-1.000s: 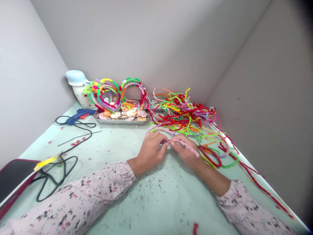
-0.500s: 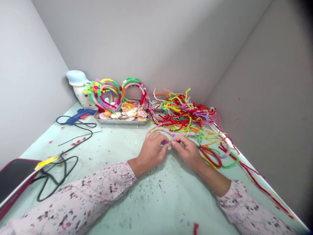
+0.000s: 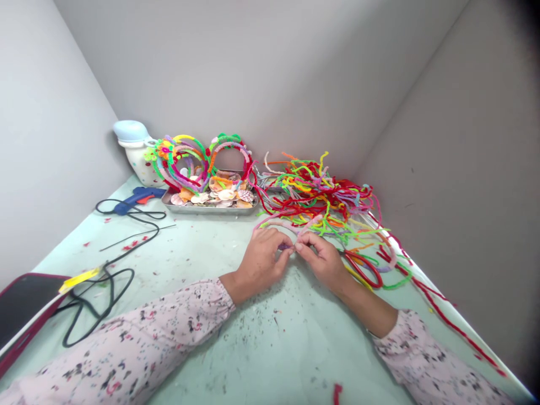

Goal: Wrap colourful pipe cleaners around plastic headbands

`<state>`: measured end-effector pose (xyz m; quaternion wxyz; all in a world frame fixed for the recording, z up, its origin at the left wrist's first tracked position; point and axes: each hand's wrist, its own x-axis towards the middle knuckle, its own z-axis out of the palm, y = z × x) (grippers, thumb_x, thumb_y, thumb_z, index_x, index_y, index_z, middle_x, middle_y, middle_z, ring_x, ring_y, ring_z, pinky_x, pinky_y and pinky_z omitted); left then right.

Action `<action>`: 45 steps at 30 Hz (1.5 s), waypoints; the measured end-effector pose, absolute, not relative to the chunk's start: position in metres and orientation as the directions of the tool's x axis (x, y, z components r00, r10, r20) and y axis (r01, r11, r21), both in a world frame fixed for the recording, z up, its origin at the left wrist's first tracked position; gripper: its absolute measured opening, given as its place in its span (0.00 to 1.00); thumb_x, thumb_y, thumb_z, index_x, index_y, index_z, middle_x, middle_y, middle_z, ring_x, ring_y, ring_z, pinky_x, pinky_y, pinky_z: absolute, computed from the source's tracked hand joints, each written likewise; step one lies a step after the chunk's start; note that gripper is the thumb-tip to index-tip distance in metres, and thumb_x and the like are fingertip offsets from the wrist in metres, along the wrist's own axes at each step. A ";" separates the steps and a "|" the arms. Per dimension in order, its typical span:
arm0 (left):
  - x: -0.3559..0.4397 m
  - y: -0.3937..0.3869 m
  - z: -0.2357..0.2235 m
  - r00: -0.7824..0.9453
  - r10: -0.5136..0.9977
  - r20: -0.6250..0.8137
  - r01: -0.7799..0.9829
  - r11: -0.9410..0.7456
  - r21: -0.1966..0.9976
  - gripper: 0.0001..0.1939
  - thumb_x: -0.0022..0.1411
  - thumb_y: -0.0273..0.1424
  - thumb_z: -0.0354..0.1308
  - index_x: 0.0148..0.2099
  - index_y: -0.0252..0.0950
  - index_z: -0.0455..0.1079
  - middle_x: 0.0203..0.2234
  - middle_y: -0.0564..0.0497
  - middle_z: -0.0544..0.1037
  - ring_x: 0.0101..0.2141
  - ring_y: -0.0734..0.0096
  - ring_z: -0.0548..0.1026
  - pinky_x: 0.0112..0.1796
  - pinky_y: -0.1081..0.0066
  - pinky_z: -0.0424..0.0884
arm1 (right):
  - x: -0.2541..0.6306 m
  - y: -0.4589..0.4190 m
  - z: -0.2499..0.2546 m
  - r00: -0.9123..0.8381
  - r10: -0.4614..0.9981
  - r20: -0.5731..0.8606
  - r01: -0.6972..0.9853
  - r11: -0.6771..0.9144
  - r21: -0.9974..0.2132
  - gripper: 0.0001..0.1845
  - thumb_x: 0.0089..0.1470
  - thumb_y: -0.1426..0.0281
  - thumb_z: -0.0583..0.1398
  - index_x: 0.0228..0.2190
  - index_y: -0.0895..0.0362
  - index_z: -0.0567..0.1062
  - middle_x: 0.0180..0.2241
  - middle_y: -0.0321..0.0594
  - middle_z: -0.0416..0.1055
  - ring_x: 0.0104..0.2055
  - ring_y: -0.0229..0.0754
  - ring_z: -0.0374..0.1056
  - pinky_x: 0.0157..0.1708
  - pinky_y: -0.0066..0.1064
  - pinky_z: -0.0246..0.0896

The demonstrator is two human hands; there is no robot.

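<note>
My left hand [image 3: 264,256] and my right hand [image 3: 323,261] meet above the middle of the table, fingertips almost touching. Both are closed in a pinch on a pipe cleaner; a short purple part [image 3: 286,246] shows at the left fingertips. A fuzzy pale-pink length [image 3: 311,224] sticks up and to the right behind my right fingers. Fingers hide where these parts join, if they do. Just beyond my hands lies a curved pink pipe cleaner [image 3: 282,224]. Red-handled scissors [image 3: 366,269] rest beside my right wrist, partly covered.
Behind is a tangled heap of pipe cleaners [image 3: 320,188]. Colourful wrapped headbands [image 3: 185,163] lean over a metal tray [image 3: 211,210] of seashells. A blue glue gun [image 3: 130,201] with a dark cord, a white jar [image 3: 141,163] and a red-edged dark device [image 3: 29,306] stand left.
The pink length by my right fingers has swung from lying toward the right to pointing up and to the right. Both hands stay almost where they were.
</note>
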<state>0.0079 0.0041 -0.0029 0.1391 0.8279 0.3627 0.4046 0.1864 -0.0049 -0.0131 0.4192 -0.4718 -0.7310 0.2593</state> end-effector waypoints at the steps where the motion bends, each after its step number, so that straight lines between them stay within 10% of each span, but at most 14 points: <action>1: 0.008 0.004 -0.003 0.410 0.712 0.570 0.487 -0.699 0.523 0.02 0.61 0.29 0.55 0.35 0.36 0.68 0.30 0.51 0.75 0.36 0.65 0.70 0.41 0.62 0.63 | 0.186 -0.005 -0.013 -0.205 0.908 0.364 0.475 0.418 -0.774 0.09 0.59 0.64 0.55 0.30 0.55 0.70 0.29 0.35 0.67 0.34 0.40 0.63 0.36 0.31 0.57; 45: 0.007 0.004 -0.003 0.478 0.680 0.556 0.500 -0.731 0.464 0.03 0.62 0.28 0.54 0.37 0.37 0.69 0.31 0.51 0.74 0.36 0.65 0.71 0.41 0.63 0.61 | 0.187 -0.004 -0.012 -0.214 0.941 0.262 0.424 0.331 -0.843 0.11 0.59 0.64 0.53 0.27 0.55 0.69 0.24 0.32 0.62 0.28 0.37 0.58 0.30 0.28 0.53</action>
